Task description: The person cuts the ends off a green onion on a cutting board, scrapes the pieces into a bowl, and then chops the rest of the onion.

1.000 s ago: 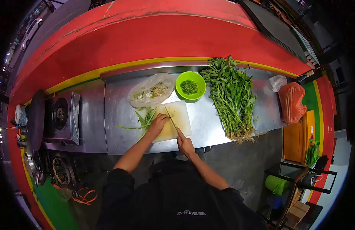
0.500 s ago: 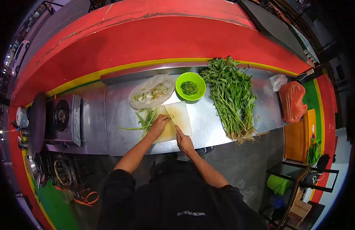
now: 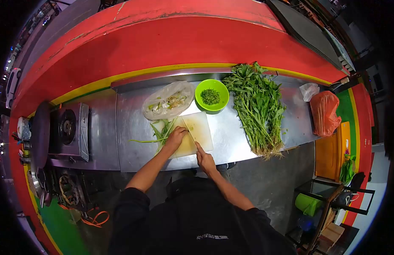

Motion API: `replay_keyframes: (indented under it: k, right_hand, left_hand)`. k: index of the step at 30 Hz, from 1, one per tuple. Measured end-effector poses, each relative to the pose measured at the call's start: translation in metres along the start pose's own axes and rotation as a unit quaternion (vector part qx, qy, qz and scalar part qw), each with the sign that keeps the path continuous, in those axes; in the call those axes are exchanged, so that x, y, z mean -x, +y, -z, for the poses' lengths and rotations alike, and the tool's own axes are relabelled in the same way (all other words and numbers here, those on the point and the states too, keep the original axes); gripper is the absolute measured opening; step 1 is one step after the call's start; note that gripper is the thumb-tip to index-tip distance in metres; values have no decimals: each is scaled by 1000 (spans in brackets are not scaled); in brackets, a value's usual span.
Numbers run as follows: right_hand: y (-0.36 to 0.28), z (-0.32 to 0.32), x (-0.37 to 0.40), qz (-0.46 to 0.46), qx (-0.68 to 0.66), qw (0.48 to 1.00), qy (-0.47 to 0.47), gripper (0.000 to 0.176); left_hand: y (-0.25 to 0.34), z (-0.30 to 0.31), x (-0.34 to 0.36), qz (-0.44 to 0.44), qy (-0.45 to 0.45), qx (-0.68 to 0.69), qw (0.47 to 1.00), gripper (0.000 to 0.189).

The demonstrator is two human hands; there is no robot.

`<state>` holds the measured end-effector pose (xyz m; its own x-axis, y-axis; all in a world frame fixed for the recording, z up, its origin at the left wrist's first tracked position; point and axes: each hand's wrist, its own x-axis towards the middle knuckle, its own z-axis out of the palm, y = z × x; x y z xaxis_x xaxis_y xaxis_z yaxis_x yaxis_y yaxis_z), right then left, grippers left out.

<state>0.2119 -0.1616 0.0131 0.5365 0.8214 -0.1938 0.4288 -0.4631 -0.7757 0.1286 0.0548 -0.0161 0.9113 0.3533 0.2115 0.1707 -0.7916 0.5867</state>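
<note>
On a white cutting board (image 3: 202, 137), my left hand (image 3: 176, 137) is closed over the ends of long green onion leaves (image 3: 161, 131), which trail off the board's left side. My right hand (image 3: 206, 161) grips the handle of a knife (image 3: 191, 134). Its blade slants up and left across the board, close beside my left fingertips. A few tiny green bits lie on the board. Behind it stands a bright green bowl (image 3: 225, 101) with finely chopped greens (image 3: 210, 97). A clear plastic bag (image 3: 154, 111) holding onion trimmings with roots is left of the bowl.
A big bunch of leafy greens with roots (image 3: 258, 112) covers the steel counter (image 3: 133, 140) to the right. Further right are a red plastic bag (image 3: 324, 112) and a small white bag (image 3: 308, 91). A gas stove (image 3: 69, 129) sits left; a red wall (image 3: 171, 46) runs behind.
Both hands stay nearly in place, with the knife still against the onion leaves. The view has shifted very slightly; a white car in the street appears further left.
</note>
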Motion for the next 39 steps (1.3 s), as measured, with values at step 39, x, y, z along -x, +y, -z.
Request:
replay_keyframes:
  k: [39]
  right_hand:
    - [-1, 10, 2, -28, -51, 998, -28, 55]
  left_hand:
    - [4, 3, 2, 13, 3, -34, 999, 29]
